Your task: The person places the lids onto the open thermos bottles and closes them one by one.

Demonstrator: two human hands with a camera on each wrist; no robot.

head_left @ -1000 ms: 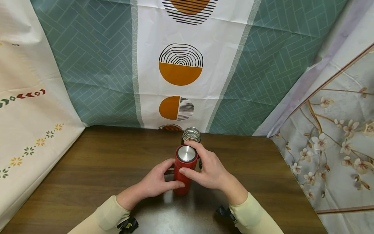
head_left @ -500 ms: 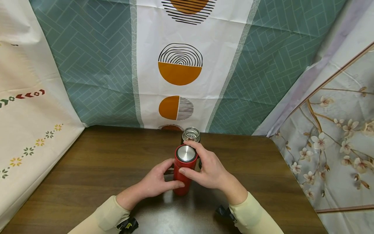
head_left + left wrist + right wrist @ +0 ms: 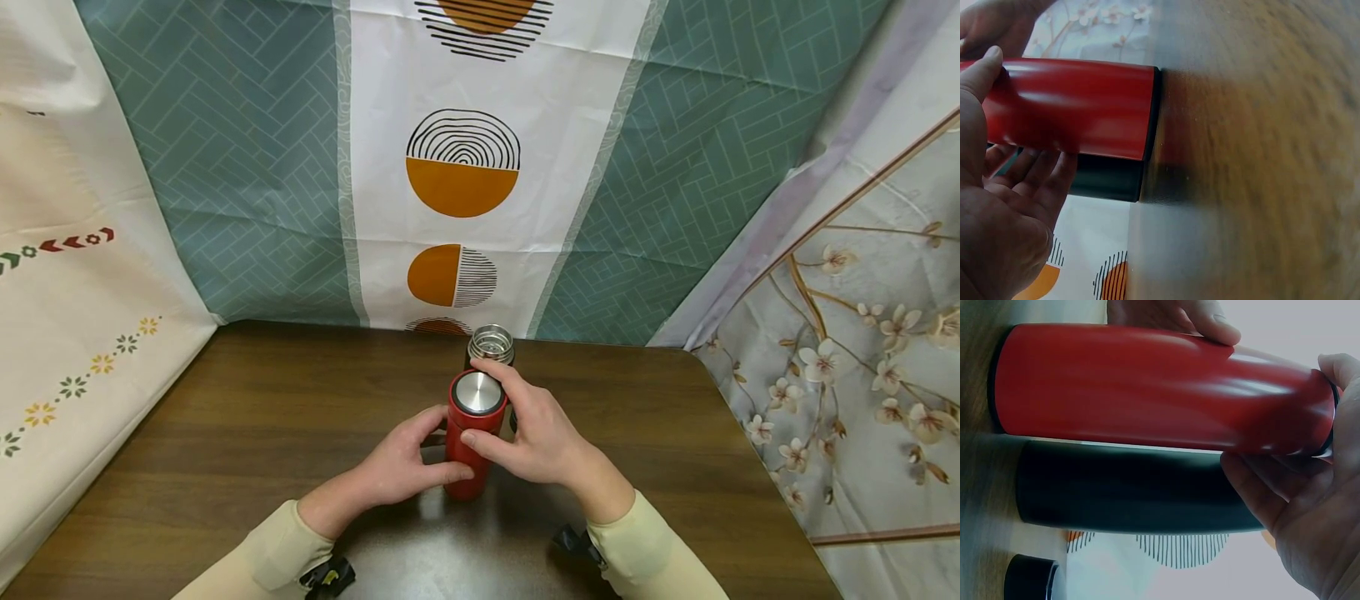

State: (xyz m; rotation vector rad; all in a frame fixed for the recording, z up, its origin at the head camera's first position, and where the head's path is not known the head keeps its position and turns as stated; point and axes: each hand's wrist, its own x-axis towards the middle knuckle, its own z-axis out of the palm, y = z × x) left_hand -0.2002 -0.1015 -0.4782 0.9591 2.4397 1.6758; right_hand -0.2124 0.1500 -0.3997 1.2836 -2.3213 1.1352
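A red thermos [image 3: 467, 462] stands upright on the table, its lid [image 3: 480, 393] topped by a brushed-silver disc with a dark ring. My left hand [image 3: 405, 462] holds the body from the left, thumb in front and fingers behind. At the top, my right hand [image 3: 540, 429] grips round the lid end from the right, its thumb on the near side. Close behind stands a dark thermos [image 3: 1122, 487] with no lid; its bare steel mouth [image 3: 492, 343] faces up. In the right wrist view the red thermos [image 3: 1116, 387] meets the table with a black base rim.
A small black cap [image 3: 1027, 577] sits on the table beyond the dark thermos, mostly hidden from the head view. The brown wooden table [image 3: 262, 417] ends at a patterned cloth backdrop [image 3: 465, 275], with more cloth hanging at both sides.
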